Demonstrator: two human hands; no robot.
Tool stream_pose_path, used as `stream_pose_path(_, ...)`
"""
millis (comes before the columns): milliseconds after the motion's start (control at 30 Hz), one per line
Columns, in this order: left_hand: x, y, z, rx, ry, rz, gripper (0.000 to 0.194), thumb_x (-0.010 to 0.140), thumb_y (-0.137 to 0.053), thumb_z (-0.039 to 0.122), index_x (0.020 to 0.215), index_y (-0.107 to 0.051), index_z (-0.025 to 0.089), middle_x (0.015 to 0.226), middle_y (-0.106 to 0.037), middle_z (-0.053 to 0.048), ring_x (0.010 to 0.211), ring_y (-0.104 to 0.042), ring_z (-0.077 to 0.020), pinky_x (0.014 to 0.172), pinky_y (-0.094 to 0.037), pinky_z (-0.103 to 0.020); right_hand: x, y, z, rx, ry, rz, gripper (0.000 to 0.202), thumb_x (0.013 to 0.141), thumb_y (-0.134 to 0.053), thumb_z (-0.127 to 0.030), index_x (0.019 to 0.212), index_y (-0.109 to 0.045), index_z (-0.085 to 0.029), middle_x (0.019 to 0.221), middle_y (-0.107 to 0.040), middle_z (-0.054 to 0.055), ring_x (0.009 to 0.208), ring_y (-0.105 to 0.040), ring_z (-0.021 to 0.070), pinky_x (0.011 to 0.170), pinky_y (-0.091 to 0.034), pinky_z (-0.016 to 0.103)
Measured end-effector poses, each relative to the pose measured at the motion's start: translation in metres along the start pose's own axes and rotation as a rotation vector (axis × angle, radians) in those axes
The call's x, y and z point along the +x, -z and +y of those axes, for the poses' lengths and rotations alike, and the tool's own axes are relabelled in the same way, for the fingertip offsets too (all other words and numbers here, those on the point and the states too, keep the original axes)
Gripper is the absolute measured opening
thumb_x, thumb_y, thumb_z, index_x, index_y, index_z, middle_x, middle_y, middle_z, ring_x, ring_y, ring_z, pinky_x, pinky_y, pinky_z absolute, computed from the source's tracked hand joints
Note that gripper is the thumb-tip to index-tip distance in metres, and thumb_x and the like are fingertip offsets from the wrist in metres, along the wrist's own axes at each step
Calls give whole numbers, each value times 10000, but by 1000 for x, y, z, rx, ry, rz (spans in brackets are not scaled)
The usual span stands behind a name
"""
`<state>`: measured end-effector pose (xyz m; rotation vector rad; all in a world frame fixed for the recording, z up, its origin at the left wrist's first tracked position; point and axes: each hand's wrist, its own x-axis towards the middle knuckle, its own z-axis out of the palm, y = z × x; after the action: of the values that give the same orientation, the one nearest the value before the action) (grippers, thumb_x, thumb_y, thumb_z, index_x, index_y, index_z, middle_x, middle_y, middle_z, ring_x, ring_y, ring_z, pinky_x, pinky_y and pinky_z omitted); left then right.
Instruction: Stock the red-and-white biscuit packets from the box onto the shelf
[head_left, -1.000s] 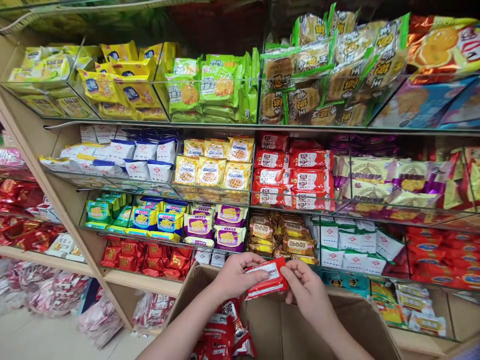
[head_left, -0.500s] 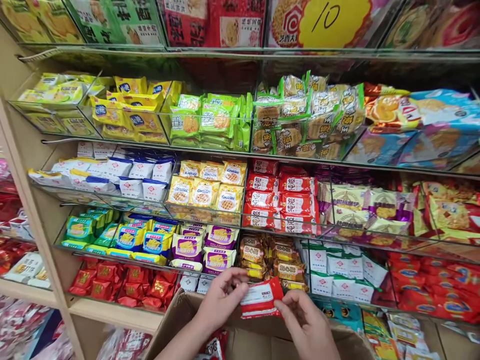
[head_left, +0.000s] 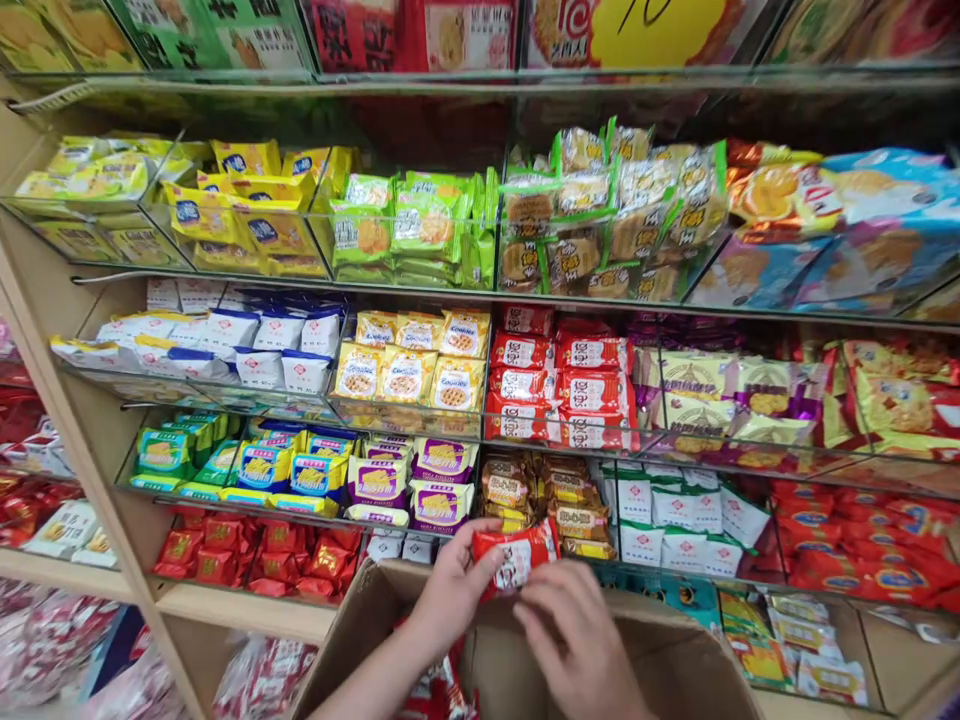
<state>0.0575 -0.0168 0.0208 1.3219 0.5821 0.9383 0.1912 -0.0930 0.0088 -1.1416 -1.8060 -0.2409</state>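
Observation:
A red and white snack packet (head_left: 525, 552) is pinched between the thumb and fingers of my left hand (head_left: 455, 590), its printed front facing up. Close against the packet's lower right side is my right hand (head_left: 574, 630), with its fingers bent and partly apart; whether they touch the packet is unclear. Both hands are over an open cardboard box (head_left: 637, 655). Inside the box at the left lie more red packets (head_left: 442, 690), partly hidden by my left forearm.
Glass-fronted shelves rise behind the box. Similar red packets (head_left: 592, 390) fill a middle compartment, with cookie packets (head_left: 409, 375) to their left and brown packets (head_left: 581, 500) below. Wooden uprights and a ledge (head_left: 247, 610) stand at the left.
The held packet has turned over from its plain back to its printed front. My right hand has shifted left and its fingers have left the packet's right corner. The view has shifted slightly.

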Motion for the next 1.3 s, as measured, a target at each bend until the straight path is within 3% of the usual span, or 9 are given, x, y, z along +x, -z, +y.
stream_pose_path(167, 1, 6, 3, -256, 163, -42, 500, 682, -683, 351, 1097, -435, 223, 972, -626, -43, 779, -633, -179, 639, -515, -296, -5, 7, 21, 26, -330, -52, 516, 805, -506, -297, 1282, -316, -247, 1329, -359, 107, 1213, -356, 254, 958, -375, 456)
stream_pose_path(300, -2, 5, 3, -284, 166, -40, 411, 681, -690, 346, 1009, -490, 201, 909, -651, -35, 759, -638, -172, 635, -515, -279, -9, -2, 24, 465, -562, -87, 526, 814, -492, -305, 1286, -264, -253, 1342, -364, 102, 1143, -459, 206, 908, -443, 354)
stream_pose_path(500, -2, 4, 3, -352, 111, -74, 221, 723, -668, 293, 849, -554, 152, 812, -676, -48, 700, -628, -122, 668, -486, -233, -2, -9, 5, 806, -757, 174, 492, 766, -547, -406, 1140, -283, -226, 1127, -544, 124, 966, -576, 193, 840, -475, 336)
stream_pose_path(633, 1, 10, 4, -429, 128, -105, 209, 762, -624, 314, 882, -533, 168, 909, -669, -72, 850, -634, -184, 731, -490, -310, 22, 19, 5, 696, -743, 387, 474, 720, -596, -401, 1076, -329, -239, 1070, -554, 108, 905, -588, 186, 782, -496, 323)
stream_pose_path(767, 4, 15, -1, -364, 140, -89, 220, 752, -644, 288, 888, -526, 162, 855, -672, -58, 773, -648, -147, 708, -486, -259, 88, 72, 12, 335, -439, 561, 379, 706, -622, -334, 1020, -436, -231, 949, -533, 55, 792, -566, 152, 736, -487, 297)
stream_pose_path(900, 4, 17, -7, -328, 144, -103, 236, 743, -652, 306, 868, -523, 151, 828, -670, -58, 738, -651, -134, 675, -485, -230, 171, 100, 23, -102, -45, 271, 376, 769, -534, -243, 1130, -441, -202, 1064, -535, 91, 938, -536, 196, 845, -434, 369)
stream_pose_path(1067, 2, 18, -7, -302, 128, -129, 259, 733, -655, 341, 861, -530, 153, 807, -670, -50, 726, -655, -130, 666, -479, -216, 243, 83, 37, -370, -26, -345, 395, 743, -552, -152, 1126, -455, -174, 1059, -602, 88, 987, -559, 211, 826, -451, 346)
stream_pose_path(1133, 1, 17, -6, -271, 112, -129, 271, 721, -661, 362, 838, -534, 153, 784, -670, -41, 706, -656, -126, 654, -477, -212, 257, 72, 39, -423, -22, -430, 384, 722, -574, -133, 1098, -503, -172, 1061, -617, 79, 977, -571, 212, 818, -456, 324)
stream_pose_path(1300, 1, 15, -8, -225, 86, -135, 306, 707, -657, 408, 808, -528, 150, 746, -666, -30, 670, -653, -124, 648, -477, -229, 259, 56, 41, -503, -12, -414, 258, 736, -518, -88, 968, -611, -151, 970, -651, 102, 943, -586, 252, 819, -444, 362)
